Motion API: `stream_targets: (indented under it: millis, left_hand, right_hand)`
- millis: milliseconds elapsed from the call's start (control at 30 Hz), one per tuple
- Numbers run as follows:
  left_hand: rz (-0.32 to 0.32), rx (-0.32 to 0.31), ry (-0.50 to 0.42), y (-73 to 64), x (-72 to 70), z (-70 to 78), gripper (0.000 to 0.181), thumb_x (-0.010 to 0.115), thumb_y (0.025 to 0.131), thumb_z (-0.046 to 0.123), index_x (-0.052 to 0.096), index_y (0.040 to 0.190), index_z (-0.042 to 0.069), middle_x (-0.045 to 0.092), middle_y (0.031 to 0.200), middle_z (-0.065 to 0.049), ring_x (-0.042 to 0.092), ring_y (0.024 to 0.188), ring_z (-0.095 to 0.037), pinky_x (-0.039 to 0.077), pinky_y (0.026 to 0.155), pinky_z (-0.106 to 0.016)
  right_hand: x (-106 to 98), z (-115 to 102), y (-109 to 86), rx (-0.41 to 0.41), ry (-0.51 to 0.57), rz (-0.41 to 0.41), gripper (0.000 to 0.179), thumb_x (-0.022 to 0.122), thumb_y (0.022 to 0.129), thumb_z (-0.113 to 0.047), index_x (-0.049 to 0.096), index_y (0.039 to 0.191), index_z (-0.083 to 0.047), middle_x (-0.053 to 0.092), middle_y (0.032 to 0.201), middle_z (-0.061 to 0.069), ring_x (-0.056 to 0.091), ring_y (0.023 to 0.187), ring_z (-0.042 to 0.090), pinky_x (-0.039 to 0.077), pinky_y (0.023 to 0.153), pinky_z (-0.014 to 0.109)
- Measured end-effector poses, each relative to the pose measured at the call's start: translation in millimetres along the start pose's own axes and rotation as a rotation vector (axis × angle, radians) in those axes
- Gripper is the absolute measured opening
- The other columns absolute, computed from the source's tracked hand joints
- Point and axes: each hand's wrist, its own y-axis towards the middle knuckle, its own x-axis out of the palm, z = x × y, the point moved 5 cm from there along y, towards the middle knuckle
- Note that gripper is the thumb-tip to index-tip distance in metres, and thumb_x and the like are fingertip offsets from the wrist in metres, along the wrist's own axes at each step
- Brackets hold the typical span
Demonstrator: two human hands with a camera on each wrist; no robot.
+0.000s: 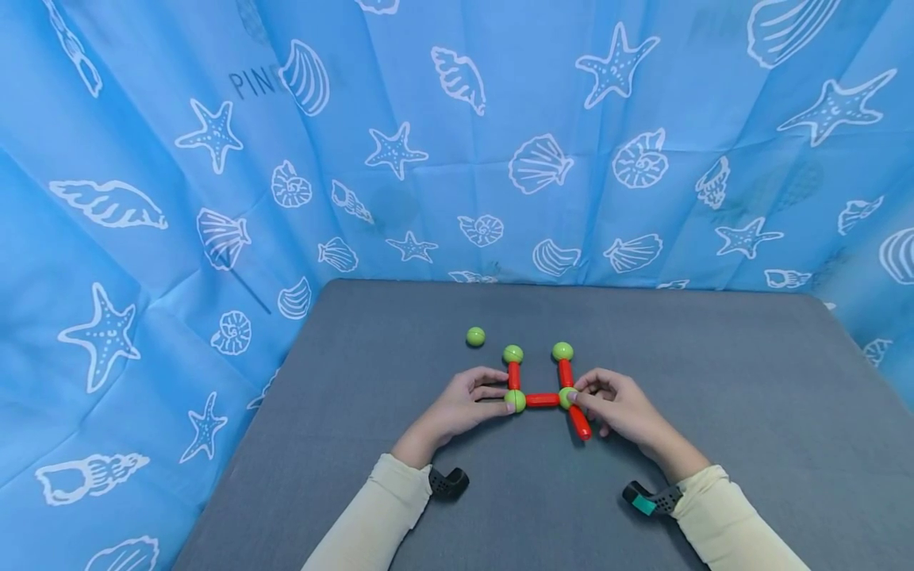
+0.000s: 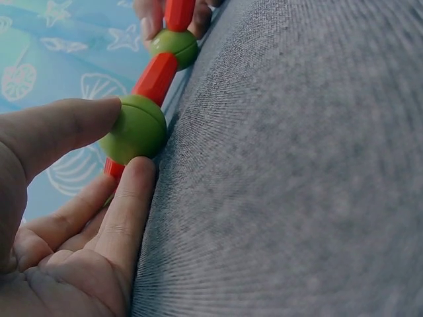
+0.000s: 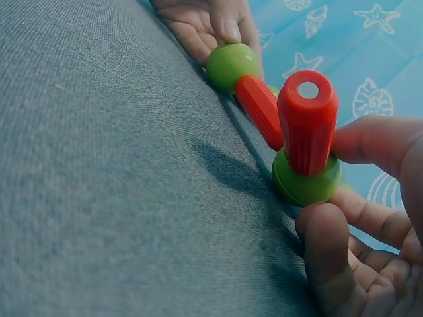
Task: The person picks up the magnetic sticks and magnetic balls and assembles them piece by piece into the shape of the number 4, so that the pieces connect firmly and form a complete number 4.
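Observation:
A frame of red rods and green balls lies on the grey table. My left hand (image 1: 467,403) pinches the near left ball (image 2: 135,129) between thumb and fingers. With thumb and fingers, my right hand (image 1: 623,408) grips the near right ball (image 3: 306,181). One red rod (image 1: 543,400) joins these two balls. From each, another rod runs away from me, the left rod (image 1: 514,375) and the right rod (image 1: 566,373), tipped by far balls (image 1: 512,354) (image 1: 562,350). An extra rod (image 3: 308,122) juts from the right ball toward me; its free end shows a silvery disc.
A loose green ball (image 1: 475,337) sits on the grey cloth-covered table (image 1: 371,357), beyond the frame to the left. Behind the table hangs a blue curtain (image 1: 457,182) with shell and starfish prints. Dark bands with devices (image 1: 448,484) are on both wrists.

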Motion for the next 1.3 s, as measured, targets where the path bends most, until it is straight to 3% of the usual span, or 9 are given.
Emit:
stream_targets:
  millis: [1300]
  left_hand:
    - [-0.006,-0.008,0.003,3.6,-1.2,-4.5,0.049,0.086,0.092,0.022,0.066,0.137,0.022,0.065,0.142,0.001,0.068,0.128,-0.017,0.051,0.114,-0.045]
  right_hand:
    - [-0.3,1.0,-0.9,0.000,-0.012,0.011,0.035,0.075,0.101,-0.029,0.063,0.119,-0.001,0.063,0.085,0.007,0.058,0.068,0.016,0.058,0.056,0.034]
